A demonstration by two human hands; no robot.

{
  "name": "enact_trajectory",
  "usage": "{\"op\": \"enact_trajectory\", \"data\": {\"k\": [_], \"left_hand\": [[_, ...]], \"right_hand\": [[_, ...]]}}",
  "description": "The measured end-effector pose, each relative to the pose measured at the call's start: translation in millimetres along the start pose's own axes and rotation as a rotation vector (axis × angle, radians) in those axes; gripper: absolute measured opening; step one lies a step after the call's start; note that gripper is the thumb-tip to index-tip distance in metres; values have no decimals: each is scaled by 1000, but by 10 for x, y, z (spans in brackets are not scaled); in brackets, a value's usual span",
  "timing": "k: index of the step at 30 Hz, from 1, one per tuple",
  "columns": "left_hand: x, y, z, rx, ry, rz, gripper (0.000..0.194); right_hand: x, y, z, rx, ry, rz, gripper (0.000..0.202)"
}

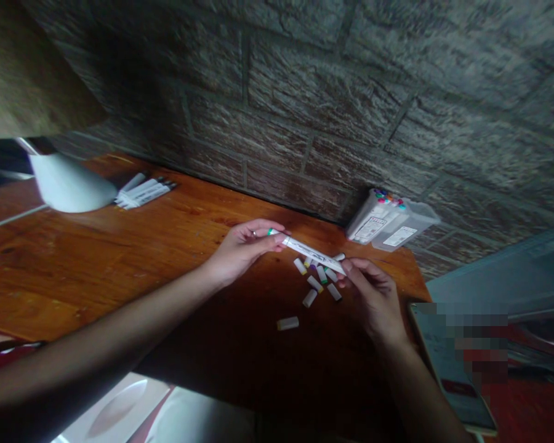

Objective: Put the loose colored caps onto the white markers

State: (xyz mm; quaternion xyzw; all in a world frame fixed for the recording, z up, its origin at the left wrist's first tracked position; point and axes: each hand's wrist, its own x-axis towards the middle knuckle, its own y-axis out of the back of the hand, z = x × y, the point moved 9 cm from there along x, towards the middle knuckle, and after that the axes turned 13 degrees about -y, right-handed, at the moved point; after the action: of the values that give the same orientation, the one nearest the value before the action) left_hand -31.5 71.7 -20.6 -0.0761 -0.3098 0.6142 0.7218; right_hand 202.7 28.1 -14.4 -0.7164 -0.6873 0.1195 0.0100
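A white marker (310, 251) with a green-banded end is stretched between my two hands above the wooden table. My left hand (244, 246) pinches it near the green end. At the opposite end, the fingers of my right hand (372, 294) close round its tip. Below the marker lie several loose marker caps, white with coloured ends; one cap (288, 323) sits apart, closer to me, and another cap (309, 298) lies nearer the pile. Whether my right fingers also cover a cap cannot be made out.
Two clear plastic cases (388, 221) stand by the stone wall (277, 111), the left one holding coloured markers. Several white markers (145, 192) lie beside the lamp base (69, 181) at the back left of the table (189, 209). A flat panel (447, 363) is at right.
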Motion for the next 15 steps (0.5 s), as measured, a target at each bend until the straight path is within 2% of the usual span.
{"op": "enact_trajectory", "data": {"k": [8, 15], "left_hand": [[31, -6, 123, 3, -86, 3, 23], [0, -102, 144, 93, -94, -67, 29]], "right_hand": [[-46, -126, 77, -158, -20, -98, 15], [-155, -511, 241, -269, -94, -283, 27]]}}
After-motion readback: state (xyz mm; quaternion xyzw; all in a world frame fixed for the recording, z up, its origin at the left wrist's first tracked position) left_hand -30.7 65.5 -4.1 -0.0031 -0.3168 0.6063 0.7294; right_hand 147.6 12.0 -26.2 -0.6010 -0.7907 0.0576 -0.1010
